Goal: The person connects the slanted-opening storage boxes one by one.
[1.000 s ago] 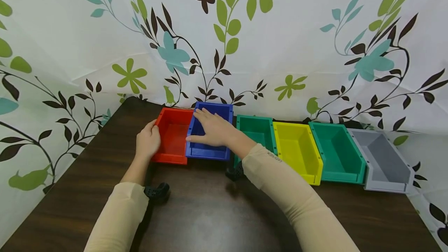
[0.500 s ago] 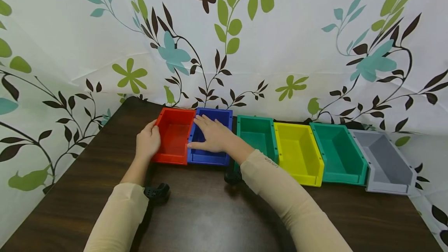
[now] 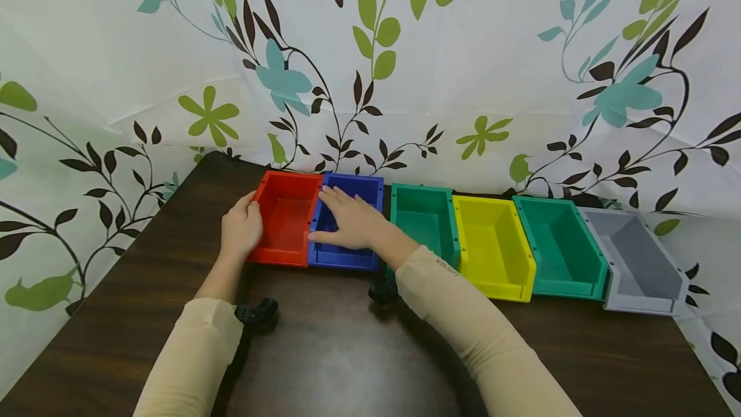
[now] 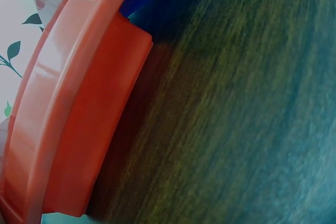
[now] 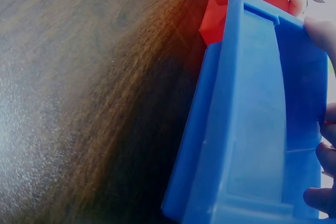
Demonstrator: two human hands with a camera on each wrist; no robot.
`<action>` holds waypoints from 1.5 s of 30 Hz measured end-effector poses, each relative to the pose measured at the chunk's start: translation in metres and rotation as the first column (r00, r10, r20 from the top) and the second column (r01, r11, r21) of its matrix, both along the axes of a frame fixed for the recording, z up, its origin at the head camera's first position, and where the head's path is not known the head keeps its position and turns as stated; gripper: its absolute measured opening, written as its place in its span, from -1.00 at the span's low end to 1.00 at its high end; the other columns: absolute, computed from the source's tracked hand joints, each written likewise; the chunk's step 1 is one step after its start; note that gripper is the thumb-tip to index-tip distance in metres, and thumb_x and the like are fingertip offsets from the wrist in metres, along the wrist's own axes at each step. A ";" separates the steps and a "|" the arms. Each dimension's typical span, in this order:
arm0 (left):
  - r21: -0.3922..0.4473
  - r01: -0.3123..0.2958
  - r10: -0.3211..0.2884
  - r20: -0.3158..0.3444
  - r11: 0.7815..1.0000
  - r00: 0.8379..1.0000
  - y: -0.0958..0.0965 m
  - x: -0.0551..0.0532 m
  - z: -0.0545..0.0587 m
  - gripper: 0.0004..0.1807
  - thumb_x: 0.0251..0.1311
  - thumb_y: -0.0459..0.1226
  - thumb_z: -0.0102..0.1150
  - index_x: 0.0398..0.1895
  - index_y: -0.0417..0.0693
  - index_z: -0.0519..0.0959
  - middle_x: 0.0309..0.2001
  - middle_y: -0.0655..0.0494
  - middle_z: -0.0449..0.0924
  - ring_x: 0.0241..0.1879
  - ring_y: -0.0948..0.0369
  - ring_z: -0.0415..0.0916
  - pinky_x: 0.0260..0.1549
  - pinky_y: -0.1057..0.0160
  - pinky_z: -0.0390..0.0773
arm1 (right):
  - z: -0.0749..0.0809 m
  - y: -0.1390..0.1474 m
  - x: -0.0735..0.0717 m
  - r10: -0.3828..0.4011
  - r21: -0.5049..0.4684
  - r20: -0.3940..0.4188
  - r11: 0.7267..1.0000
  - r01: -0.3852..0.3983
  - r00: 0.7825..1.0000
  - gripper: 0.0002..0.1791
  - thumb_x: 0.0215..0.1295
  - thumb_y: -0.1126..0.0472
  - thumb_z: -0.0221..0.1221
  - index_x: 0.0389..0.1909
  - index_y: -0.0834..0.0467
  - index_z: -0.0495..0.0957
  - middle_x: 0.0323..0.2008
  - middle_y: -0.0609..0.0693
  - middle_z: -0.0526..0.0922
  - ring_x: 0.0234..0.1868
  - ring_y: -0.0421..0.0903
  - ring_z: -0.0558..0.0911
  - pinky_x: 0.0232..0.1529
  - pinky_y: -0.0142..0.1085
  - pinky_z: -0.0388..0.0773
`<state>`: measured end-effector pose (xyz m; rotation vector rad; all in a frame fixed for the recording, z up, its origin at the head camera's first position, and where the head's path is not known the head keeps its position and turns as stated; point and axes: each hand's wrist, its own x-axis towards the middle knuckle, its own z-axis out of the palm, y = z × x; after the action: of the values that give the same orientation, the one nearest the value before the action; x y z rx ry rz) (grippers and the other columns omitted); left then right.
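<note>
In the head view a red plastic storage bin [image 3: 285,224] and a blue plastic storage bin [image 3: 341,257] stand side by side, their neighbouring walls touching. My left hand [image 3: 240,230] grips the red bin's left wall; its fingers are partly hidden. Across the blue bin lies my right hand [image 3: 353,221], fingers extended and spread, with the thumb and fingertips at the bin's left wall. The right wrist view shows the thumb [image 5: 319,32] at the blue bin's rim. In the left wrist view the red bin's front [image 4: 68,93] fills the left side.
To the right stand a green bin [image 3: 425,217], a yellow bin [image 3: 494,243], another green bin [image 3: 561,250] and a grey bin [image 3: 637,256] in a row. They sit on a dark wood table [image 3: 324,352]. Behind is a leaf-patterned sheet [image 3: 463,50].
The blue bin has moved toward me under my right hand, its front edge now about level with the red bin's. My left hand keeps its grip. The head view has shifted slightly.
</note>
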<state>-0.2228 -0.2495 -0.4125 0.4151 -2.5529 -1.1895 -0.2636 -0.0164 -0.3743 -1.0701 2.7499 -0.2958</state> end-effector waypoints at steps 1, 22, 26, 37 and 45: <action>-0.001 0.000 0.000 -0.002 1.000 1.000 0.000 0.000 0.000 -0.45 0.40 -0.14 -0.43 0.33 -0.13 0.33 0.25 -0.23 0.40 0.18 -0.18 0.37 0.20 -0.17 0.30 | 0.000 0.000 0.000 -0.001 -0.001 0.001 1.000 0.001 1.000 0.05 0.11 -0.54 -0.13 0.50 -0.03 -0.11 0.52 -0.12 -0.13 0.52 -0.12 -0.12 0.43 0.02 -0.02; 0.014 0.003 -0.003 0.019 1.000 1.000 0.002 0.000 0.004 -0.45 0.41 -0.12 -0.45 0.36 -0.10 0.31 0.27 -0.20 0.38 0.20 -0.17 0.35 0.20 -0.18 0.29 | -0.007 0.001 0.001 -0.018 0.019 -0.006 1.000 0.018 1.000 0.07 0.10 -0.58 -0.19 0.51 -0.06 -0.18 0.52 -0.16 -0.20 0.52 -0.13 -0.14 0.44 0.01 0.00; 0.006 0.002 -0.002 0.012 1.000 1.000 0.002 -0.001 0.004 -0.45 0.41 -0.12 -0.44 0.35 -0.09 0.32 0.26 -0.21 0.40 0.19 -0.16 0.37 0.19 -0.17 0.31 | -0.007 0.001 0.001 -0.023 0.040 -0.026 0.999 0.024 0.999 0.07 0.10 -0.58 -0.22 0.51 -0.06 -0.20 0.52 -0.17 -0.21 0.52 -0.12 -0.11 0.43 0.02 0.02; -0.037 -0.004 0.004 0.019 0.999 1.000 0.002 -0.003 -0.003 -0.44 0.40 -0.07 -0.32 0.35 -0.17 0.30 0.23 -0.26 0.41 0.09 -0.21 0.40 0.15 -0.19 0.35 | -0.010 0.003 0.004 -0.021 0.016 -0.060 1.000 0.022 0.998 0.01 0.14 -0.54 -0.20 0.50 -0.07 -0.12 0.51 -0.13 -0.13 0.51 -0.07 -0.06 0.42 -0.01 0.06; -0.050 -0.019 0.020 0.009 0.999 1.000 0.004 0.000 0.001 -0.46 0.40 -0.12 -0.32 0.33 -0.17 0.32 0.21 -0.27 0.43 0.08 -0.23 0.41 0.13 -0.21 0.36 | -0.003 0.022 0.005 -0.074 -0.166 0.021 0.983 0.076 0.997 -0.14 0.25 -0.36 -0.06 0.48 -0.03 0.03 0.49 -0.05 0.01 0.50 -0.10 0.00 0.43 -0.10 0.06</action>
<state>-0.2232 -0.2458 -0.4117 0.4337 -2.5745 -1.1169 -0.2586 0.0057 -0.3774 -0.9982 2.7973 -0.5515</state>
